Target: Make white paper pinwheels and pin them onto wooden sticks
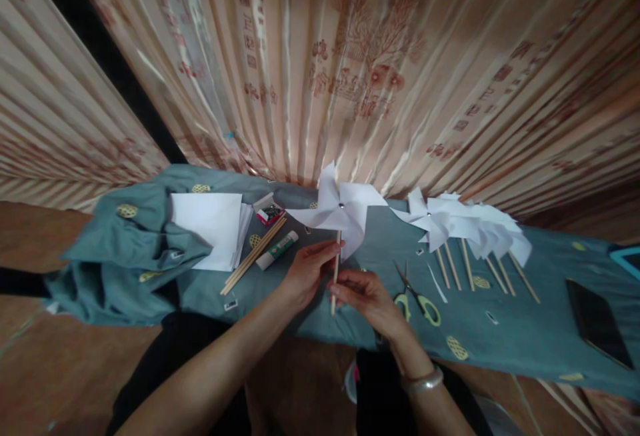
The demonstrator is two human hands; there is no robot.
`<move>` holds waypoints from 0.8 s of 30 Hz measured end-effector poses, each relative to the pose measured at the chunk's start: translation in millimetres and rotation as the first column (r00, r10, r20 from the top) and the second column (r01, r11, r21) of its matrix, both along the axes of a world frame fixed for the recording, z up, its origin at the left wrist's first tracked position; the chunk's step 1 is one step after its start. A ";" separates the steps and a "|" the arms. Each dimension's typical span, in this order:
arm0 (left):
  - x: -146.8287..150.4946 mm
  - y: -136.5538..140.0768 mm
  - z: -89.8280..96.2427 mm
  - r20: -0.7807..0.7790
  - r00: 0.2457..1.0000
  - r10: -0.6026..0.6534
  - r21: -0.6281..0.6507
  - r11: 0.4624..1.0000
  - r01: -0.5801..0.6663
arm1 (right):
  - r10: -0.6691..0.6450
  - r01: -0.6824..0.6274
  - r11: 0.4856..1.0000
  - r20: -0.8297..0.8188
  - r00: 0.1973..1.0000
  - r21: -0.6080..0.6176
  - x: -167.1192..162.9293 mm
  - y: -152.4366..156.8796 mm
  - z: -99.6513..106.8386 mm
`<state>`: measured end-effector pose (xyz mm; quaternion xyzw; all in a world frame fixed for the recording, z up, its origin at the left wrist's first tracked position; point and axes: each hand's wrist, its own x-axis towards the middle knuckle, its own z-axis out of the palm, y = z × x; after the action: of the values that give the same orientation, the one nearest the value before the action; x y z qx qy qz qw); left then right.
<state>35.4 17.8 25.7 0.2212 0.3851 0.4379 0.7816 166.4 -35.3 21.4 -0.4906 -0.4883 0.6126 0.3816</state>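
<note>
- The person's left hand (309,269) pinches the wooden stick of a white paper pinwheel (353,217) just below its blades, thumb and fingers pressed on the wood.
- The right hand (369,297) grips the same stick lower down, between thumb and fingers, with the stick's near end poking out below; a silver bracelet (424,381) circles the wrist.
- This pinwheel is at the middle of the scene, upright in the hands, its blades toward the far edge of the green cloth (383,247), a shiny pin at its centre.
- To the right, a row of overlapping white pinwheels (437,219) lies with sticks pointing near.
- Between the right hand and that row are scissors (409,285) with light green handles, blades slightly apart, and a thin white paper strip (438,284).
- Left of the hands lie a glue stick (277,250), a few loose wooden sticks (254,256) and, farther back, a small red-and-white box (269,211) holding dark little pieces.
- Farther left sits a stack of white paper (213,226), partly under a cloth fold.
- A dark flat phone-like object (599,323) rests at far right.
- A patterned curtain (300,56) hangs behind.
</note>
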 end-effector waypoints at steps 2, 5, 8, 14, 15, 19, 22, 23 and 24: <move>-2.6 0.2 -0.4 -0.012 1.000 -0.006 0.011 1.000 0.006 | 0.013 -0.013 1.000 0.009 1.000 -0.007 -1.6 1.1 -2.0; -6.6 0.2 -1.8 -0.036 0.999 -0.016 0.034 0.999 0.018 | 0.010 -0.010 1.000 0.023 1.000 0.005 -1.7 3.4 -4.3; -9.4 -0.9 -5.9 -0.093 0.995 -0.042 0.054 0.997 0.048 | -0.014 0.013 1.000 0.042 0.999 0.023 -1.4 6.4 -5.9; -12.3 -2.1 -9.1 -0.148 0.989 -0.029 0.068 0.997 0.039 | -0.019 0.013 0.998 0.113 0.993 0.061 5.3 9.8 -7.0; -12.7 -2.1 -8.3 -0.158 0.987 -0.028 0.077 0.996 0.040 | -0.068 0.059 0.995 0.115 0.991 0.079 8.7 10.6 -7.0; -12.0 -3.5 -6.1 -0.190 0.981 -0.046 0.088 0.994 0.063 | -0.445 0.424 0.884 0.075 0.893 0.198 24.0 18.2 -7.5; -9.6 -6.6 -7.8 -0.200 0.977 -0.078 0.067 0.993 0.093 | -0.484 0.480 0.856 -0.028 0.874 0.190 27.5 25.8 -8.0; -8.9 -7.6 -8.7 -0.204 0.975 -0.085 0.063 0.993 0.100 | -0.479 0.482 0.858 -0.061 0.875 0.175 26.6 27.7 -8.1; -8.4 -8.4 -9.6 -0.209 0.974 -0.090 0.063 0.992 0.105 | -0.479 0.487 0.858 -0.088 0.873 0.161 25.0 29.2 -7.9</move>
<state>27.0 9.4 16.1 0.3128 0.4362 0.3878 0.7493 191.4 -6.1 13.4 -0.5473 -0.3937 0.4622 0.5760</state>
